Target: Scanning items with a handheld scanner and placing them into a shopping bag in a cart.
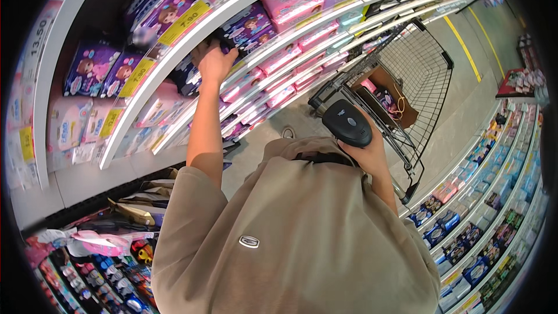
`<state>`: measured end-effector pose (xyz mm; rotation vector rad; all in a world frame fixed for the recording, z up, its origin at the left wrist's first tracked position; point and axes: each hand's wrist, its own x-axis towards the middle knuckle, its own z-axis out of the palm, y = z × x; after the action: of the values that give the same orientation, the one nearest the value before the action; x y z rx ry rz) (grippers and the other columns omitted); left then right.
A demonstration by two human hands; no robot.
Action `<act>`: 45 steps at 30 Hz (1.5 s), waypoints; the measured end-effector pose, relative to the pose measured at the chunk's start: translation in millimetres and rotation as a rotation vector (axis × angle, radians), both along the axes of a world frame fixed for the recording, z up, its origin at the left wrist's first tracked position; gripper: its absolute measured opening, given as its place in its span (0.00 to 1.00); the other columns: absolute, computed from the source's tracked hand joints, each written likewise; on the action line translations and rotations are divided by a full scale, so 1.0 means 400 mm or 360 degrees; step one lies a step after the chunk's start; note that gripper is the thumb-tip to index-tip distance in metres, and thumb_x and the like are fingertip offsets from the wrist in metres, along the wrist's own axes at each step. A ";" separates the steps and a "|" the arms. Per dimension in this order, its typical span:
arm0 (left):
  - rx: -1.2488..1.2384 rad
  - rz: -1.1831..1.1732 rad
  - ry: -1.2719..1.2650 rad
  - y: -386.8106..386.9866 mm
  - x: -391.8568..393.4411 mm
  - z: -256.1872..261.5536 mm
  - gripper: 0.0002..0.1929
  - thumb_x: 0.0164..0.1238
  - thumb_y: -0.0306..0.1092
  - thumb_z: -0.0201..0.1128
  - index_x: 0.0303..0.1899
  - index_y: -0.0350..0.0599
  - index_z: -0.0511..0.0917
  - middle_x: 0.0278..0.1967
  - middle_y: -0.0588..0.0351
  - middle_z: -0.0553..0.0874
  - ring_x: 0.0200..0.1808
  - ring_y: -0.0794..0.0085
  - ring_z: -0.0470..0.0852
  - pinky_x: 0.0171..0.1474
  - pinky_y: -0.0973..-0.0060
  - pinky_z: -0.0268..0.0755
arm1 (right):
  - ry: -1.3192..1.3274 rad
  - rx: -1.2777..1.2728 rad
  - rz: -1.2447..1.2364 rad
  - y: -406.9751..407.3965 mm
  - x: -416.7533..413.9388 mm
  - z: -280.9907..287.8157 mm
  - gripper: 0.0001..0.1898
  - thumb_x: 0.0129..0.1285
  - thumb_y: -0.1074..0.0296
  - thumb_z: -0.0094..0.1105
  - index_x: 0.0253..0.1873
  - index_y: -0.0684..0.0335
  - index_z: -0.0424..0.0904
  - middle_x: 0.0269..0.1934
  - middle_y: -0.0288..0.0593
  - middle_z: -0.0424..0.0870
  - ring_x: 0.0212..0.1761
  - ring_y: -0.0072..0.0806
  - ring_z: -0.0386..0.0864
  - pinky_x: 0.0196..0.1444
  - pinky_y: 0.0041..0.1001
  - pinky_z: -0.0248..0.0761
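Note:
My left hand (213, 62) reaches onto a white store shelf among dark purple packs (250, 28) of sanitary pads printed with a cartoon girl. Its fingers lie against the packs, partly hidden behind them, so whether it grips one cannot be told. In my right hand (368, 150), held near my waist, is a black handheld barcode scanner (347, 123). Just beyond it stands a wire shopping cart (429, 67), holding an open cardboard box (407, 113) with a few pink and purple packs inside.
Shelf edges (174, 48) with yellow price tags curve along the left. Pink packs (292, 4) fill shelves further along. At lower right run more stocked shelves (462, 213), and at lower left hang small goods (100, 279). Yellow lines (463, 48) mark the floor beyond the cart.

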<state>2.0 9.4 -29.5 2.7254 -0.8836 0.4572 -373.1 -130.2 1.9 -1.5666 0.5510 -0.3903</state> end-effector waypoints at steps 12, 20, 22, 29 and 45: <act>-0.0048 0.0169 0.0367 -0.024 -0.027 0.012 0.24 0.52 0.50 0.63 0.51 0.52 0.81 0.63 0.48 0.70 0.68 0.46 0.60 0.67 0.47 0.52 | 0.0152 0.0020 0.0088 0.018 0.034 0.028 0.34 0.48 0.77 0.68 0.63 0.72 0.68 0.53 0.45 0.79 0.52 0.24 0.77 0.56 0.23 0.69; -0.0123 0.0071 0.0416 -0.006 -0.022 0.019 0.24 0.54 0.53 0.65 0.50 0.54 0.81 0.63 0.48 0.71 0.68 0.46 0.59 0.67 0.48 0.50 | 0.0162 0.0029 0.0122 0.016 0.040 0.003 0.34 0.48 0.78 0.69 0.62 0.72 0.69 0.52 0.43 0.79 0.50 0.22 0.77 0.54 0.22 0.69; -0.0112 0.0053 0.0458 -0.004 -0.019 0.016 0.23 0.54 0.53 0.65 0.50 0.54 0.81 0.62 0.48 0.71 0.68 0.46 0.59 0.66 0.48 0.51 | 0.0158 -0.0092 0.0130 0.017 0.039 -0.001 0.34 0.47 0.77 0.70 0.62 0.73 0.69 0.52 0.44 0.79 0.51 0.23 0.77 0.55 0.22 0.68; -0.0033 0.0088 0.0391 -0.014 -0.023 0.021 0.21 0.56 0.54 0.62 0.47 0.54 0.82 0.61 0.47 0.72 0.67 0.47 0.61 0.66 0.48 0.51 | 0.0140 -0.0167 0.0086 0.025 0.033 0.004 0.34 0.47 0.77 0.70 0.62 0.72 0.69 0.52 0.45 0.79 0.52 0.24 0.77 0.56 0.23 0.68; -0.0108 0.0086 0.0382 -0.015 -0.012 0.015 0.15 0.51 0.49 0.63 0.39 0.58 0.84 0.59 0.49 0.74 0.65 0.49 0.63 0.61 0.49 0.57 | 0.0153 -0.0054 0.0051 0.037 0.017 0.006 0.34 0.48 0.76 0.69 0.62 0.73 0.69 0.53 0.45 0.78 0.53 0.26 0.76 0.57 0.24 0.67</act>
<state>-2.6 3.4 -23.5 2.6750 -0.7202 0.1612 -366.3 -115.4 4.4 -1.6313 0.5950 -0.3028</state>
